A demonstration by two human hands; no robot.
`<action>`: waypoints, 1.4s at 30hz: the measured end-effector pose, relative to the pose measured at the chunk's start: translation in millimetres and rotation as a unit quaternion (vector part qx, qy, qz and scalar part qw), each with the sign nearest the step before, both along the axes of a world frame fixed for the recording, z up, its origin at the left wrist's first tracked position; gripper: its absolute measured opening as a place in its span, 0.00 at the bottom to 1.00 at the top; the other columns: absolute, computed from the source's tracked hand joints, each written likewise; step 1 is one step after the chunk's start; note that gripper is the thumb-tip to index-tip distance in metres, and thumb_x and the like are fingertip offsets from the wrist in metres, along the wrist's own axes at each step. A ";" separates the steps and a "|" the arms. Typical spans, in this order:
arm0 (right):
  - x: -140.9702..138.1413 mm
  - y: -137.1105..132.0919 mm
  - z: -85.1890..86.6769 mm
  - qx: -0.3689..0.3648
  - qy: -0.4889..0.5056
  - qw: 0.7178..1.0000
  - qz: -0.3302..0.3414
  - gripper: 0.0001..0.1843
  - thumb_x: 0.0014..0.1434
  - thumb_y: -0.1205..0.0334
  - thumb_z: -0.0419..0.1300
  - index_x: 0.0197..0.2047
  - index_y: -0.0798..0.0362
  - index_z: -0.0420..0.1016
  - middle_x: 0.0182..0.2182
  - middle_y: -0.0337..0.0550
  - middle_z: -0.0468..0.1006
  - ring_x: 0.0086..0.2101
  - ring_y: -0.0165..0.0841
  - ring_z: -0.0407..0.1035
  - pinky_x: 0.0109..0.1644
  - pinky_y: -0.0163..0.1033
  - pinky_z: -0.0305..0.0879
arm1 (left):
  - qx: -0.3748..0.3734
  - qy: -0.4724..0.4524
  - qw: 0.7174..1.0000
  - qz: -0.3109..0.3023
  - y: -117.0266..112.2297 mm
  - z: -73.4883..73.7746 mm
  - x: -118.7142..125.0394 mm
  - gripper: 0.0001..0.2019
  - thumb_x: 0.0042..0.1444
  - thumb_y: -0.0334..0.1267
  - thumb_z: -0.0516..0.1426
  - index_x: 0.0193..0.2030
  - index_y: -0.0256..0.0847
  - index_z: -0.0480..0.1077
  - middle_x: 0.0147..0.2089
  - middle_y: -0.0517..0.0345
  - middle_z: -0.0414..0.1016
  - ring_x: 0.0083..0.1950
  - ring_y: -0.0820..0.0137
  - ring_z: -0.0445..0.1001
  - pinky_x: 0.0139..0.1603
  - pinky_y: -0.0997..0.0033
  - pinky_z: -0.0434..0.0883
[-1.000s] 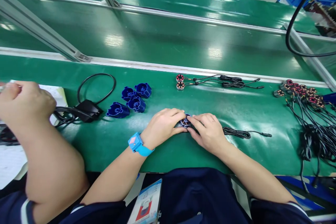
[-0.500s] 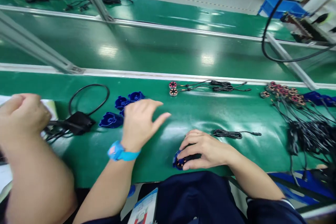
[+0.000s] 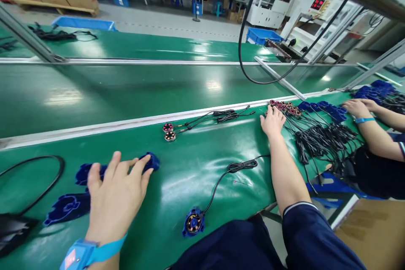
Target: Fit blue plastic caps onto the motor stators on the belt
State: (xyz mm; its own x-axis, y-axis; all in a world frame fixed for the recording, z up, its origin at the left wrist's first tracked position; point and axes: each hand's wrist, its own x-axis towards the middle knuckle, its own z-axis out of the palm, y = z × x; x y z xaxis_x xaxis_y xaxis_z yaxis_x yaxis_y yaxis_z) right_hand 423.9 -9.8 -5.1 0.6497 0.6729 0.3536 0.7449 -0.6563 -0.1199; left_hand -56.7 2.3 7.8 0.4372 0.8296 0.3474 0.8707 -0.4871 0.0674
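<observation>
My left hand (image 3: pixel 115 190) hovers with fingers spread over a group of blue plastic housings (image 3: pixel 152 161), fingertips touching or just above one. My right hand (image 3: pixel 272 121) is stretched far right, fingers lying on a pile of small wired coil parts (image 3: pixel 286 107). A blue housing with a coil part seated in it (image 3: pixel 193 222) lies near the front edge, its black cable (image 3: pixel 236 166) trailing away. Two loose coil parts (image 3: pixel 168 132) with cables lie by the belt rail.
A tangle of black cables (image 3: pixel 319 137) spreads right of my right hand. Another person's hands (image 3: pixel 356 107) work at blue housings (image 3: pixel 376 90) on the far right. A black cable loop (image 3: pixel 34 177) lies at left. The conveyor belt (image 3: pixel 126 88) runs behind the rail.
My right hand let go of the assembled housing near the front edge and reached right to the coil pile. My left hand moved onto the blue housings. The view swung right.
</observation>
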 end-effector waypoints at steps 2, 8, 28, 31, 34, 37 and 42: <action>14.2 -3.4 -10.9 -0.018 0.020 0.999 -0.028 0.33 0.64 0.61 0.55 0.70 0.65 0.57 0.63 0.69 0.64 0.62 0.54 0.56 0.65 0.64 0.44 | -0.025 0.000 0.998 -0.061 0.7 1.4 2.9 0.20 0.69 0.45 0.46 0.54 0.38 0.73 0.47 0.38 0.75 0.66 0.40 0.64 0.66 0.35 0.57; 22.5 -5.7 -20.6 -0.019 0.062 0.998 -0.005 0.26 0.67 0.57 0.53 0.64 0.60 0.67 0.54 0.62 0.72 0.51 0.46 0.66 0.57 0.48 0.58 | -0.088 -0.050 0.985 -0.141 2.1 -3.7 8.3 0.20 0.67 0.54 0.48 0.49 0.42 0.70 0.46 0.42 0.72 0.56 0.42 0.73 0.51 0.43 0.70; -155.7 -49.0 89.5 0.268 0.049 0.849 0.453 0.22 0.56 0.51 0.70 0.53 0.45 0.79 0.27 0.38 0.71 0.26 0.31 0.62 0.32 0.39 0.65 | -0.299 -0.182 0.921 -0.168 -11.6 1.9 21.8 0.31 0.56 0.41 0.65 0.62 0.46 0.56 0.57 0.54 0.76 0.58 0.60 0.75 0.59 0.56 0.72; -200.1 -45.1 61.7 0.116 0.187 0.780 0.585 0.20 0.61 0.51 0.66 0.54 0.47 0.79 0.33 0.41 0.75 0.29 0.29 0.66 0.33 0.36 0.67 | -0.314 -0.185 0.912 -0.187 -12.3 5.1 23.9 0.32 0.55 0.39 0.66 0.63 0.46 0.56 0.58 0.54 0.75 0.58 0.60 0.75 0.59 0.56 0.73; -222.1 -39.7 33.2 0.049 0.231 0.743 0.626 0.20 0.64 0.49 0.63 0.55 0.50 0.78 0.31 0.40 0.73 0.29 0.29 0.67 0.35 0.34 0.68 | -0.296 -0.174 0.913 -0.221 -12.5 4.4 24.7 0.34 0.56 0.40 0.65 0.66 0.47 0.56 0.63 0.51 0.71 0.60 0.59 0.74 0.60 0.56 0.73; -227.3 -36.8 16.1 0.028 0.232 0.741 0.630 0.22 0.64 0.48 0.61 0.54 0.54 0.79 0.30 0.40 0.72 0.29 0.29 0.66 0.34 0.33 0.67 | -0.282 -0.161 0.913 -0.249 -15.0 0.7 25.9 0.35 0.61 0.41 0.62 0.71 0.48 0.51 0.65 0.48 0.68 0.63 0.58 0.71 0.62 0.53 0.72; -226.3 -37.1 8.3 0.015 0.249 0.746 0.617 0.23 0.63 0.47 0.62 0.55 0.53 0.78 0.28 0.39 0.70 0.28 0.29 0.65 0.34 0.33 0.66 | -0.300 -0.182 0.905 -0.242 -22.2 -2.7 28.7 0.43 0.64 0.39 0.58 0.76 0.47 0.34 0.65 0.41 0.65 0.65 0.56 0.68 0.63 0.51 0.71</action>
